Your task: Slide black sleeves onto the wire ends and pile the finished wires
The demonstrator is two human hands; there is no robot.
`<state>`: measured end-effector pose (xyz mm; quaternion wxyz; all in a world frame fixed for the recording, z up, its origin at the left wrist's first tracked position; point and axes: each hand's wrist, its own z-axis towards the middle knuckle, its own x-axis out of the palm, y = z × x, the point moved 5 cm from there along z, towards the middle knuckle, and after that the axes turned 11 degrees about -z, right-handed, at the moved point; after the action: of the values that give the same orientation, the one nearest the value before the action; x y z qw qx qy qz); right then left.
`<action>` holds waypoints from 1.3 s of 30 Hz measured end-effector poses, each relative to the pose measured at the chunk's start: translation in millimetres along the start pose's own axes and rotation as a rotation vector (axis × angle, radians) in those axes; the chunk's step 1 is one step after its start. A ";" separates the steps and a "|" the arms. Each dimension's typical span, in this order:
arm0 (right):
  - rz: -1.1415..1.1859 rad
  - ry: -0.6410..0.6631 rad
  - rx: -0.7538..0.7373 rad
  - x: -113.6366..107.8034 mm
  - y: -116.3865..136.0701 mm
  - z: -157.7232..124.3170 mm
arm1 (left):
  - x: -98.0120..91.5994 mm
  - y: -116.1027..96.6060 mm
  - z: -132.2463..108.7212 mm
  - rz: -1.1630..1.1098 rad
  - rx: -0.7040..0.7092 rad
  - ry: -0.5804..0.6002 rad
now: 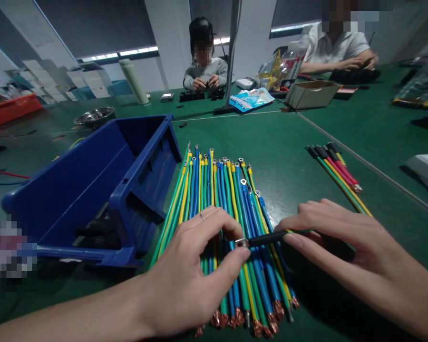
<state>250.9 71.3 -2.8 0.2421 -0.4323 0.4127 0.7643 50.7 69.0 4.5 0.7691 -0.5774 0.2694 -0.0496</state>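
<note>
At the far left an orange tray (pixel 10 108) sits on the green table (pixel 285 156), with a steel bowl (pixel 94 115) a little to its right. Nearer, a blue bin (pixel 92 190) lies tipped on its side, its open mouth facing the camera's left. Just beside it a pile of wires (pixel 214 190) in blue, green and yellow lies flat, ring ends pointing away and bare copper ends toward the person. The left hand (pixel 196 270) rests on top of this pile, its thumb and forefinger pinched on the ring terminal (pixel 241 243) of a black-sleeved wire (pixel 267 237). That wire lies crosswise over the pile, between the two hands. The right hand (pixel 356 247) grasps its other end, fingertips closed around the sleeve and the rest of the wire hidden under the palm. Further right, well apart from the pile, a small group of sleeved wires (pixel 337 173) lies on the table. Beyond it stands a cardboard box (pixel 312 93), and two other people sit at the far side with their hands together on dark parts.
</note>
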 end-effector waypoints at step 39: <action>-0.229 -0.075 -0.040 -6.1 4.2 5.5 | -10.3 16.2 -0.7 -0.214 -0.173 -0.187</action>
<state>248.4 73.5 5.8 0.3347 -0.4523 0.3359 0.7553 37.8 77.6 -6.8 0.7284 -0.6692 0.1367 -0.0540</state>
